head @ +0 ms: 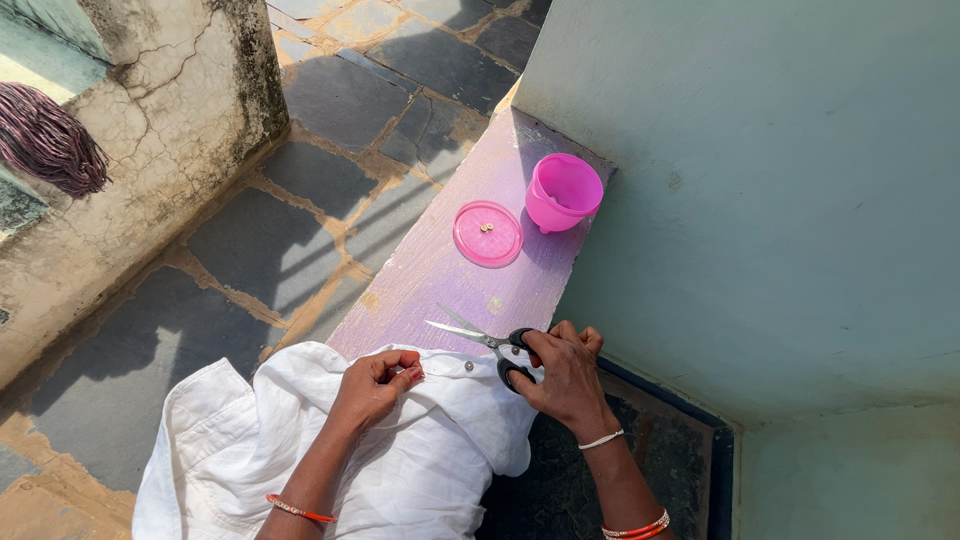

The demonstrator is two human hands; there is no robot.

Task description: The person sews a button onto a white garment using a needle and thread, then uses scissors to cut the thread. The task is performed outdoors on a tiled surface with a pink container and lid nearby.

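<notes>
Sunlit stone paving (330, 100) runs along a cracked wall (180, 90) on the left, where a purplish mop head (45, 140) hangs. A white shirt (250, 450) is bunched over the near end of a purple ledge, the working surface (440, 270). The left hand (375, 385) pinches the cloth near a small button (468, 367). The right hand (567, 375) grips black-handled scissors (485, 340), their blades parted and resting on the ledge, not cutting yet. Farther along lie a pink lid (488, 234) holding something tiny and an open pink tub (563, 190). A pale green wall (780, 200) rises on the right.
</notes>
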